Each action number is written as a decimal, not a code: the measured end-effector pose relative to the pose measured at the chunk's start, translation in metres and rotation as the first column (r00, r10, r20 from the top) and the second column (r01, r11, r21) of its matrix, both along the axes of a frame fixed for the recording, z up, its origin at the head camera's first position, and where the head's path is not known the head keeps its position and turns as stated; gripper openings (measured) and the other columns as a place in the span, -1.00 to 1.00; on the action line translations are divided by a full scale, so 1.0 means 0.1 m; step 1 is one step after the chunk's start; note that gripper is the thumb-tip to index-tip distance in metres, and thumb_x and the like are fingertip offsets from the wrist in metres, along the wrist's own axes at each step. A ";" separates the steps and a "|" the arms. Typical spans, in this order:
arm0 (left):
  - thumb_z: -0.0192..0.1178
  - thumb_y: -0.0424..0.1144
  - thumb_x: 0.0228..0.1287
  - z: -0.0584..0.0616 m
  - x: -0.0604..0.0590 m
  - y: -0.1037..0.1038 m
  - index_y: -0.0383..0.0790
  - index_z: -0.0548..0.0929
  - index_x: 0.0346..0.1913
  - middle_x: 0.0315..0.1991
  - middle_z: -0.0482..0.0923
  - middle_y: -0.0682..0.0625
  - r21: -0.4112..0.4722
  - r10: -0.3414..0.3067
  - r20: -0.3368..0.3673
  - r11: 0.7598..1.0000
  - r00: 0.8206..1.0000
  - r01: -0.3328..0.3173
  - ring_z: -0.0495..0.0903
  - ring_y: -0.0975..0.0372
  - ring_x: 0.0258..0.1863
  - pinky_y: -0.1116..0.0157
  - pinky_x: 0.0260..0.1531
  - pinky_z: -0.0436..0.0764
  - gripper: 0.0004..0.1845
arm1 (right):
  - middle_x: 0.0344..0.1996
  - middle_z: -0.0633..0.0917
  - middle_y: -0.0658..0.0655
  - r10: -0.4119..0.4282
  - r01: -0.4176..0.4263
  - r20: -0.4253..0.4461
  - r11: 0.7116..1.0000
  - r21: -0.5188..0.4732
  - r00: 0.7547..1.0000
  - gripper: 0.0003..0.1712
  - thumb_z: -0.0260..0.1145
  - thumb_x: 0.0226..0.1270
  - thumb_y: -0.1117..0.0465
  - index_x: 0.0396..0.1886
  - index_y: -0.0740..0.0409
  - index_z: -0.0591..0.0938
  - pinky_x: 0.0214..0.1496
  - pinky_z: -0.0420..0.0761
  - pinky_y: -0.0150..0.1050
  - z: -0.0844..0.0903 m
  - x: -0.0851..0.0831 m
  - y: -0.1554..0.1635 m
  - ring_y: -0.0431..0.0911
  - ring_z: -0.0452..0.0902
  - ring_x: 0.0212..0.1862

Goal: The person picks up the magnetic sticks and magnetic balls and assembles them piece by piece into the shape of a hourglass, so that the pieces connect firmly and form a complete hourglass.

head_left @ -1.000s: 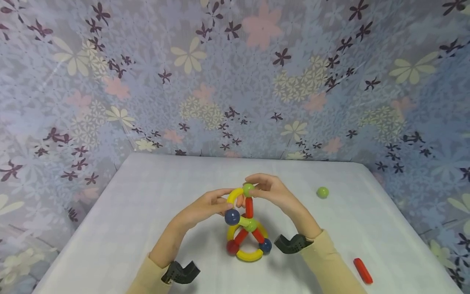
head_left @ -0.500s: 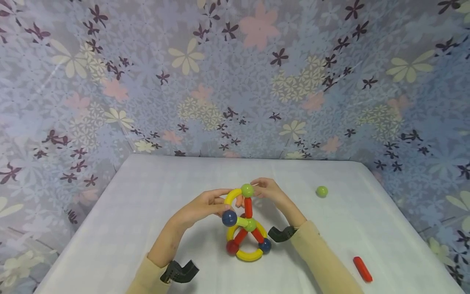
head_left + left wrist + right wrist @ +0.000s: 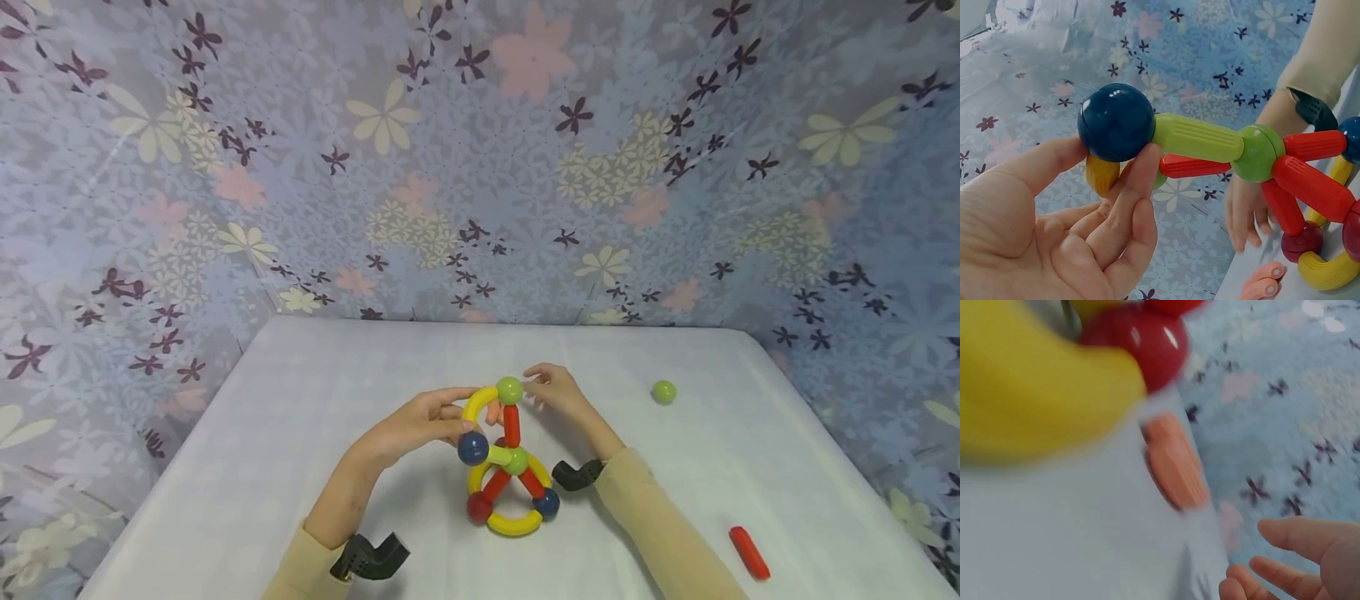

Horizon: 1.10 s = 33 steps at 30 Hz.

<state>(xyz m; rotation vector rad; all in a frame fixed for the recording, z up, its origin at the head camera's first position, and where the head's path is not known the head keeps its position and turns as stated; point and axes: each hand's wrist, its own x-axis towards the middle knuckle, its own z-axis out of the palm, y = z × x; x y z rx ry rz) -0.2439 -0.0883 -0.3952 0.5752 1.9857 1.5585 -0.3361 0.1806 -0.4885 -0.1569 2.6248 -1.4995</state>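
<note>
The left hand (image 3: 408, 427) pinches the dark blue ball (image 3: 473, 448) of the unlabelled toy structure (image 3: 508, 467); the right hand (image 3: 557, 393), fingers relaxed, holds nothing.

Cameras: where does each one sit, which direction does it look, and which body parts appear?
Head: sits high, looks forward and down at the toy structure on the table; both hands and sleeves show.
Left wrist: beside the left hand, whose grip pinches the blue ball.
Right wrist: low by the table, blurred; right hand fingertips show.
Shared: the structure's red ball.
</note>
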 end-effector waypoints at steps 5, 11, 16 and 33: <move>0.15 -0.17 0.31 -0.03 0.03 -0.02 -0.14 0.24 0.42 -0.10 0.69 -0.14 0.000 0.003 -0.008 1.000 1.000 -0.003 0.67 0.24 -0.26 0.25 -0.03 0.60 -0.36 | -0.29 0.66 0.34 -0.118 0.119 -0.052 0.993 0.011 0.992 -0.59 0.23 0.32 0.21 0.05 0.41 0.54 -0.33 0.62 -0.21 0.17 0.28 0.35 0.00 0.62 -0.40; 0.17 -0.12 0.31 0.01 0.02 -0.04 -0.19 0.21 0.43 -0.07 0.68 -0.16 -0.018 0.016 -0.041 1.000 0.999 -0.017 0.69 0.21 -0.24 0.15 0.06 0.58 -0.33 | -0.16 0.64 0.41 -0.195 0.207 -0.133 0.975 0.082 0.972 -0.57 0.23 0.33 0.18 0.07 0.40 0.53 -0.26 0.65 -0.27 0.43 0.90 0.81 0.05 0.66 -0.30; 0.17 -0.12 0.31 0.04 0.03 0.04 -0.19 0.21 0.43 -0.03 0.67 -0.19 -0.030 0.012 -0.045 0.999 0.999 -0.013 0.69 0.21 -0.24 0.14 0.07 0.57 -0.33 | -0.13 0.65 0.37 -0.329 0.352 -0.137 0.912 0.211 0.934 -0.55 0.24 0.32 0.14 0.10 0.35 0.53 -0.31 0.56 -0.37 0.49 1.55 1.26 -0.12 0.62 -0.29; 0.13 -0.09 0.32 0.02 0.04 0.08 -0.14 0.25 0.40 -0.11 0.68 -0.08 -0.037 0.025 -0.015 0.999 1.000 -0.025 0.65 0.22 -0.25 0.18 0.04 0.58 -0.37 | -0.12 0.64 0.43 -0.497 0.458 0.034 0.822 0.338 0.867 -0.38 0.41 0.07 0.22 0.10 0.44 0.48 -0.39 0.53 -0.35 0.10 2.41 1.82 0.15 0.60 -0.14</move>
